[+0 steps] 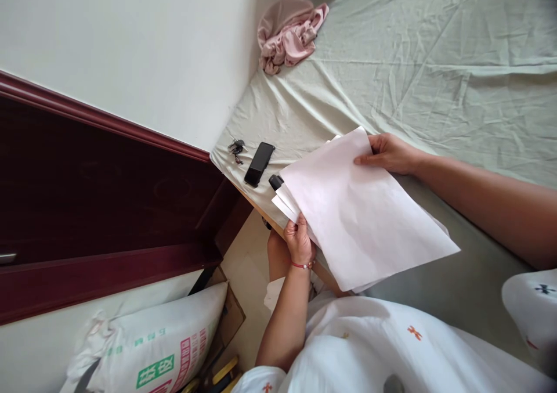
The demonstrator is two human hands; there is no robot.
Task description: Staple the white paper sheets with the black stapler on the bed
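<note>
Both hands hold a loose stack of white sheets [361, 213] at the corner of a bed [435, 62]. The left hand [299, 241] pinches the near edge, fingers curled shut over the top sheet and thumb apparently beneath; the right hand [387, 152] rests on the far corner, fingers closed lightly on the paper's edge, though how firmly it grips cannot be told. The sheets are not squared: several lower ones fan out past the left fingers, toward a small black object [275, 181] lying just beyond the paper. That fanning looks like the main risk, since the grip catches mostly the top sheet, and the lower ones could slide free and drop off the bed edge directly below the left wrist, down toward the printed sack [156, 346] on the floor. A phone [259, 163] and keys [236, 146] lie a little past the left fingertips near the same edge; a sweep of the paper that way could nudge them off. The wide sheet also sags unsupported between the hands, so a tug from either side might crease or tear it. A pink cloth [289, 33] lies well beyond the right hand.
</note>
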